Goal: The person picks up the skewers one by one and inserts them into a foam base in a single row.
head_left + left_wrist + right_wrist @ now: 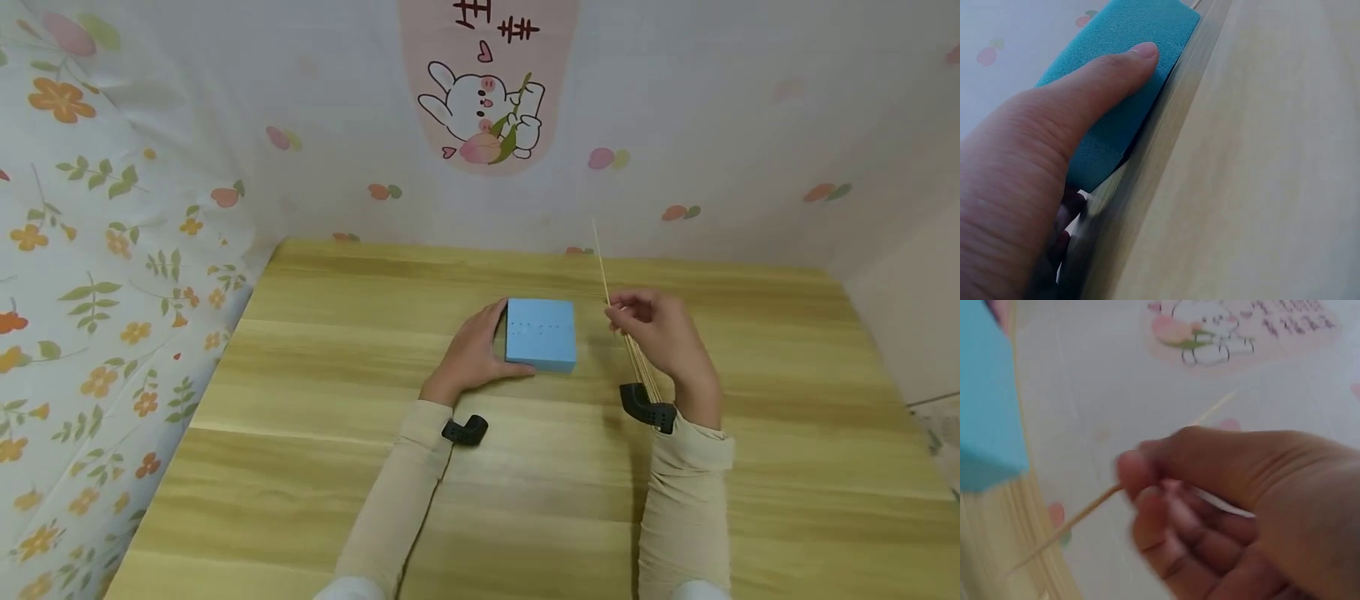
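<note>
**A:** The wood-grain table [262, 467] is filling the scene, and the left hand [471, 354] is gripping a block [543, 348], its thumb lying along the near side!

**B:** Just right of that, the right hand [663, 329] is pinching, fingertips closing on one thin stick.

**A:** And that block! It's sitting flat on the table between the hands, showing light blue, squarish and thick, its side looking finely grainy.

**B:** More sticks [640, 365] are fanning below the right hand; whether it's holding those, I can't tell.

**A:** The pinched stick [602, 265] is looking straw-coloured, needle-slim, slanting upward.

**B:** Tiniest of all, dark dots [542, 326] are running across the block's top!
</note>
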`<action>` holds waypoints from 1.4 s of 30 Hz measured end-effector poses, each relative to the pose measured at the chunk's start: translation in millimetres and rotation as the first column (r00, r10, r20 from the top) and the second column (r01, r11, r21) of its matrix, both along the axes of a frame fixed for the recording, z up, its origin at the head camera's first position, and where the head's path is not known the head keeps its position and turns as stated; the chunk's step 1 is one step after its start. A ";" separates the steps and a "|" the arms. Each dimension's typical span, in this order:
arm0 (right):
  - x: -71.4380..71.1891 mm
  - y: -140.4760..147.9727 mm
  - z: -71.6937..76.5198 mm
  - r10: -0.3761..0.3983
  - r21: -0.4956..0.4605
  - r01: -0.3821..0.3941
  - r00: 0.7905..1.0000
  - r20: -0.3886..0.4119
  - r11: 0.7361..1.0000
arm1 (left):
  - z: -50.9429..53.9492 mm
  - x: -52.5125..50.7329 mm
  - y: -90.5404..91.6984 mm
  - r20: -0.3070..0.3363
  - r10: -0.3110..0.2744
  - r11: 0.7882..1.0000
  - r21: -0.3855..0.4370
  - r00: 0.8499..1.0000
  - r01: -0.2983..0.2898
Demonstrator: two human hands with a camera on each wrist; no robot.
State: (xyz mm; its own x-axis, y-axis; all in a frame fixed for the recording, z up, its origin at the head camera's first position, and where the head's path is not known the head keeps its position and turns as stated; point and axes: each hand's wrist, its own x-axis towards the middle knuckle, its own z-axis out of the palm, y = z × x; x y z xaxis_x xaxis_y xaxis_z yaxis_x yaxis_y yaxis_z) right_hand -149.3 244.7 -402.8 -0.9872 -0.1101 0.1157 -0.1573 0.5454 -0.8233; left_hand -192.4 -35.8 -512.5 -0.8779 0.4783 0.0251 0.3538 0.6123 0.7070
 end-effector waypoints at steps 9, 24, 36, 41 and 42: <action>-20.5 -66.6 11.9 0.016 -0.193 -0.085 0.943 -0.332 0.978 | 4.5 -4.0 5.4 -0.019 -0.029 0.999 0.013 0.999 0.029; -32.2 -89.2 -1.6 0.122 0.095 -0.102 0.963 -0.241 0.990 | 10.6 -5.8 5.9 -0.007 -0.038 0.999 0.010 0.999 0.038; -36.7 -94.6 -15.2 0.147 0.172 -0.106 0.958 -0.245 0.979 | 7.0 -6.4 1.8 -0.027 -0.040 0.999 0.014 0.999 0.041; -36.0 -96.5 -18.4 0.146 0.210 -0.091 0.955 -0.259 0.973 | 4.2 -6.0 -0.3 -0.011 -0.032 0.999 0.013 0.999 0.032; -36.1 -97.0 -19.3 0.146 0.210 -0.092 0.955 -0.259 0.973 | 3.5 -5.9 -0.8 -0.008 -0.031 0.999 0.014 0.999 0.031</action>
State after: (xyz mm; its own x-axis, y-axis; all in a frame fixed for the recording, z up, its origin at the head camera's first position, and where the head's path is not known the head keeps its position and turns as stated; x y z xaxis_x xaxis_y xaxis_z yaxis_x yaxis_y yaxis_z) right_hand -185.4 147.7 -422.0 -0.8998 -0.2716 0.3414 -0.4329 0.6536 -0.6209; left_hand -198.4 -36.6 -509.0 -0.8624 0.5047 0.0385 0.3778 0.5911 0.7126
